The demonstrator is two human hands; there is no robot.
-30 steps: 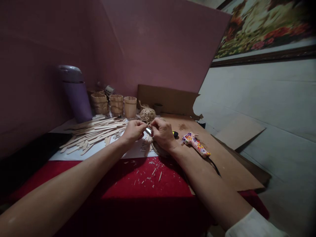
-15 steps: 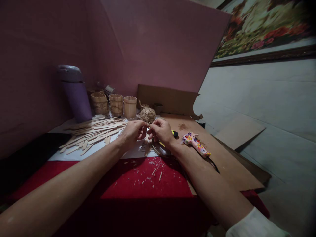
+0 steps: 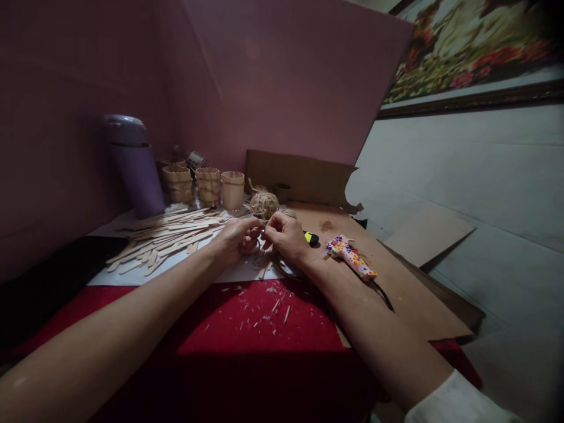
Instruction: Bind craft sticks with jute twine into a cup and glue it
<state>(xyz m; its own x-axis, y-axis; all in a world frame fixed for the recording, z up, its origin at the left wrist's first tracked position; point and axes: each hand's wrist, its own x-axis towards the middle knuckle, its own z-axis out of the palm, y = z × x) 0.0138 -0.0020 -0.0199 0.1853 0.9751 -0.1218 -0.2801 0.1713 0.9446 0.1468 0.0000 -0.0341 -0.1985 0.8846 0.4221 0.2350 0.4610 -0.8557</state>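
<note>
My left hand (image 3: 237, 237) and my right hand (image 3: 286, 235) meet over the white sheet (image 3: 238, 271), fingers curled and pinched together on a small thing I cannot make out. A yellow-and-black cutter tip (image 3: 311, 237) pokes out just right of my right hand. A ball of twine (image 3: 264, 205) sits right behind both hands. A pile of wooden craft sticks (image 3: 167, 235) lies to the left of my left hand.
Three small stick-built cups (image 3: 207, 187) and a purple flask (image 3: 134, 167) stand at the back left. A flowered glue gun (image 3: 351, 257) lies on brown cardboard (image 3: 396, 282) to the right. Wood shavings (image 3: 264, 311) dot the red cloth in front.
Both hands have dropped slightly and drawn closer together; the bright blade seen between them a second ago is hidden now.
</note>
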